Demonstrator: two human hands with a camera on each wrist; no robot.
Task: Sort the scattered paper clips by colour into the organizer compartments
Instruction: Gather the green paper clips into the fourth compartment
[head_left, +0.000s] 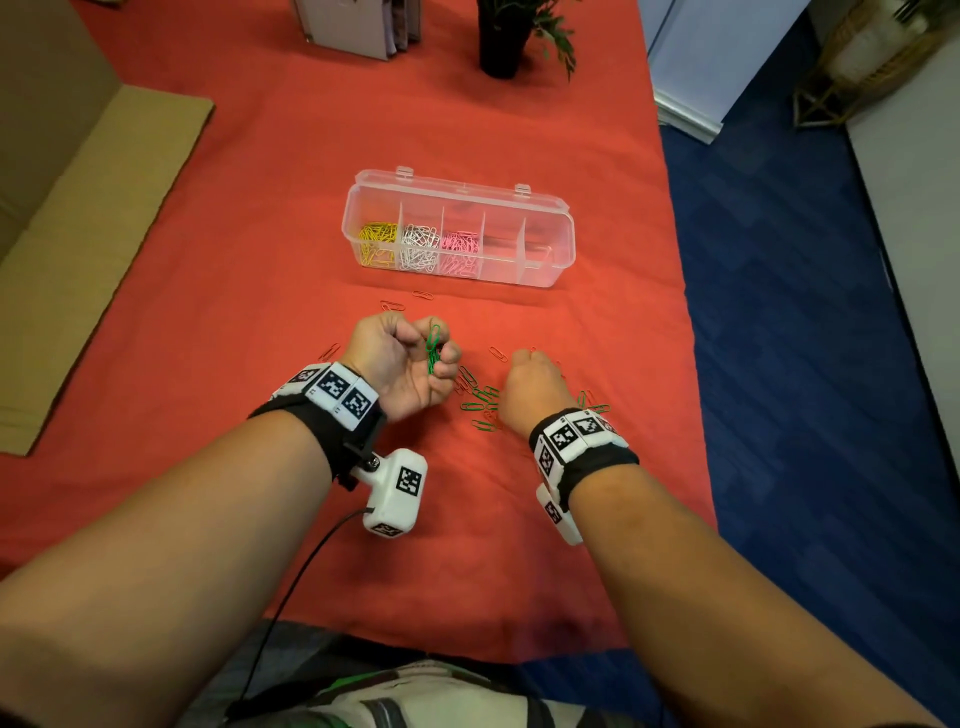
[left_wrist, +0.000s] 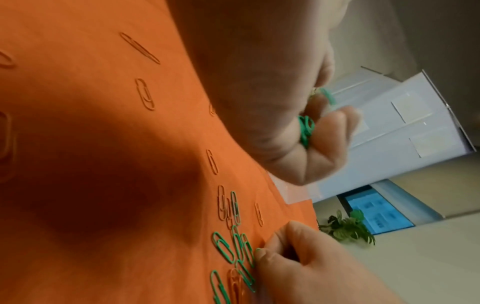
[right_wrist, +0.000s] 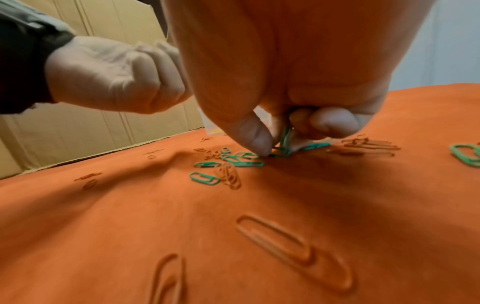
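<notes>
Centrally in the head view, the left hand (head_left: 402, 364) curls its fingers round a bunch of green paper clips (head_left: 434, 347) while the right hand (head_left: 530, 389), knuckles up, reaches into loose green clips (head_left: 483, 402) on the red tabletop (head_left: 260, 260), below the clear organizer (head_left: 545, 270) whose three left compartments hold yellow, white and pink clips. The left wrist view shows the held clips at right centre inside the closed fingers, orange clips (left_wrist: 145, 93) scattered at left. Low in the right wrist view's middle, thumb and fingertips pinch a green clip (right_wrist: 284, 142).
</notes>
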